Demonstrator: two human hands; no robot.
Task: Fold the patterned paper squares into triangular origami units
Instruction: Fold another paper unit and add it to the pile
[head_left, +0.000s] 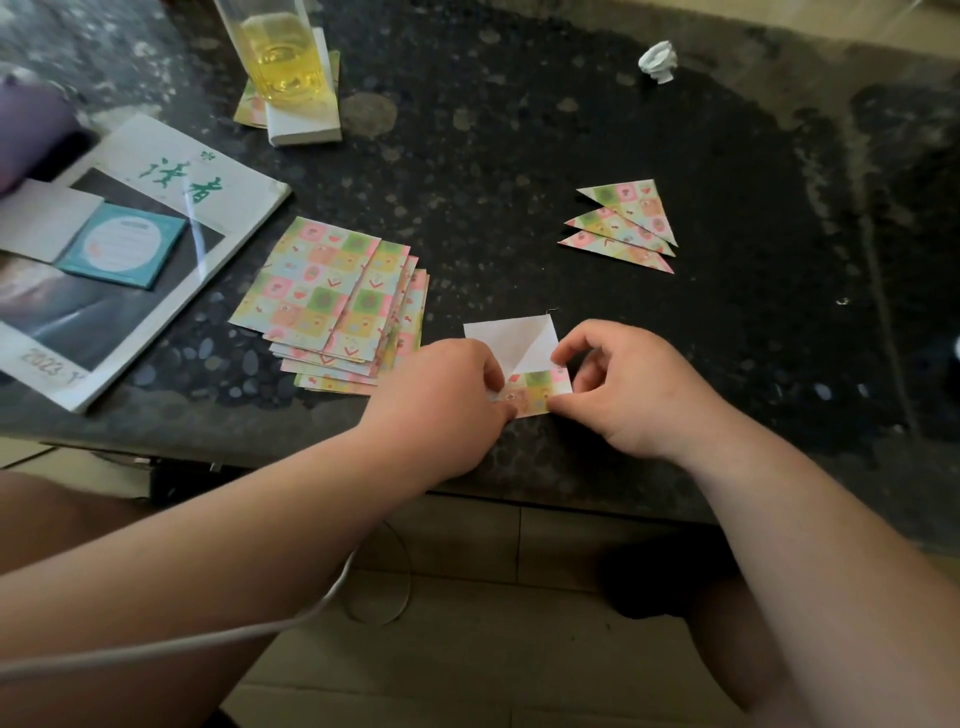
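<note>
Paper square (519, 343) sits between left hand (441, 405) and right hand (631, 389), both grips pinching its near edge.

Dim daylight, soft, edges warped

Paper square (511, 345) I was folding: white back, near flap showed pastel checks in pink, green, yellow and blue. Stack of squares (322, 296) to the left had the same checks with small red marks. Folded triangles (631, 221) far right, same print. Table (519, 156) was black, speckled grey. Glass (278, 57) held yellow liquid. Magazine (208, 179) was white with green characters; packet (124, 244) on it teal. Crumpled paper (658, 61) was white.
</note>
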